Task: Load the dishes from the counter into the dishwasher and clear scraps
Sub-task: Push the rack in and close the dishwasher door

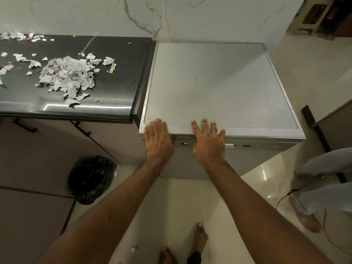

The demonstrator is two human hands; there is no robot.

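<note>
Your forearms: bare left forearm and right forearm reach forward from the bottom of the view, side by side
Your feet: bare feet on the pale glossy floor tiles, just below your arms
Your left hand: lies palm down over the front left edge of the grey, flat-topped metal dishwasher, fingers straight and close together, a little blurred; the thumb cannot be made out
Your right hand: palm down just beside the left, fingers straight and spread wide, tips resting on the front rim of the top; it holds nothing
Dishwasher: stands right of the counter against the white veined marble wall, door closed, small lit display between your hands reading P4
Counter: dark polished stone counter, its right end touching the dishwasher's side
Scraps: white torn paper scraps heaped mid-counter, with looser bits strewn to the left and back
Bin: round bin lined with a black plastic bag on the floor under the counter edge
Right side: another person's legs in pale trousers, barefoot, with a thin dark cable beside them
</note>
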